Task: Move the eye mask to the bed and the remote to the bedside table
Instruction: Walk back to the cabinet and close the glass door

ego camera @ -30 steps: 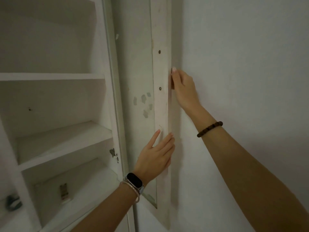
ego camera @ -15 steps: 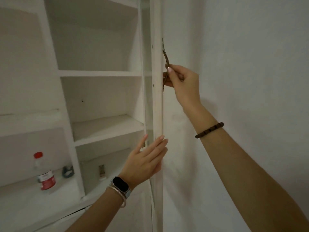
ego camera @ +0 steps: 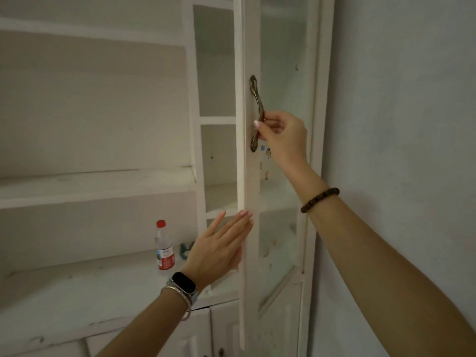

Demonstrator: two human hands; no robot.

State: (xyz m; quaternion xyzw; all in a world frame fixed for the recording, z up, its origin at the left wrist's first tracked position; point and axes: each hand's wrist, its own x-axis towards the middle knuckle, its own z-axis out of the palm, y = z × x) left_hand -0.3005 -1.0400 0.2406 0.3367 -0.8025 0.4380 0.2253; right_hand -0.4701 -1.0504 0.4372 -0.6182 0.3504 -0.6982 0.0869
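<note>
Neither the eye mask nor the remote is in view. A tall white cabinet door point(ego camera: 248, 253) with a glass pane stands nearly closed against the white shelving. My right hand point(ego camera: 282, 132) grips the bronze door handle point(ego camera: 256, 99) on its front. My left hand point(ego camera: 221, 248) lies flat with fingers spread against the door's left edge, below the handle. A smartwatch and bangle sit on the left wrist, a bead bracelet on the right.
A clear plastic bottle point(ego camera: 164, 247) with a red cap and label stands on the white counter point(ego camera: 77, 292), with a small teal object point(ego camera: 186, 249) beside it. Open shelves point(ego camera: 90, 186) fill the left. A bare wall point(ego camera: 399, 124) runs along the right. Lower cabinet doors sit below.
The cabinet door has swung from wide open toward closed. My right hand shifted from the door's edge onto the handle, and my left hand followed the door's edge.
</note>
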